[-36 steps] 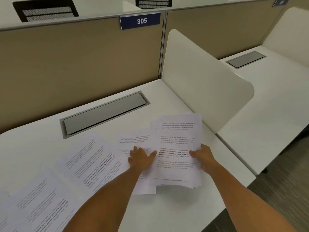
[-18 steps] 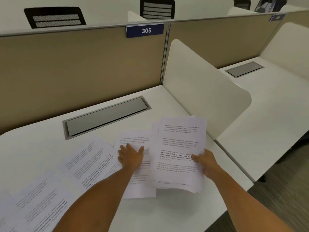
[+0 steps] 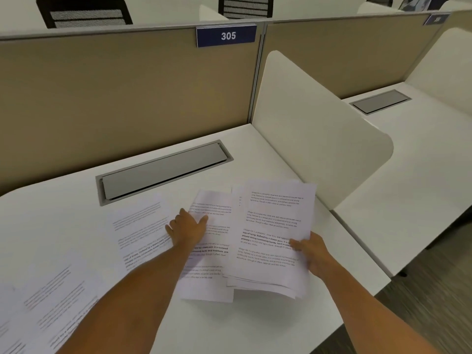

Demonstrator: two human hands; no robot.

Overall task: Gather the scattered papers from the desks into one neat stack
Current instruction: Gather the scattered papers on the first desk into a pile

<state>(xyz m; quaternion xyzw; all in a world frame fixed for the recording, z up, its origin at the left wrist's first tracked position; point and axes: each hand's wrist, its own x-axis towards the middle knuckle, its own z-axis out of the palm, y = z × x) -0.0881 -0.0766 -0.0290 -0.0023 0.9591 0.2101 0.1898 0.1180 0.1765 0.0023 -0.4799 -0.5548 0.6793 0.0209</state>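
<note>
Your right hand (image 3: 310, 254) pinches the gathered stack (image 3: 270, 238), thumb on top. Your left hand (image 3: 187, 229) lies fingers spread, apparently flat, on a loose sheet (image 3: 209, 251) beside the stack.

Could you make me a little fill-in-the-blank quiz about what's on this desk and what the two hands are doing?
1. The blue sign on the partition reads ____.
2. The bundle of sheets is gripped at its edge by the ____ hand.
3. The left hand lies flat on a single ____ beside the bundle.
4. The grey cable hatch set into the desk has its lid ____.

Missing words: 305; right; sheet; closed
</note>
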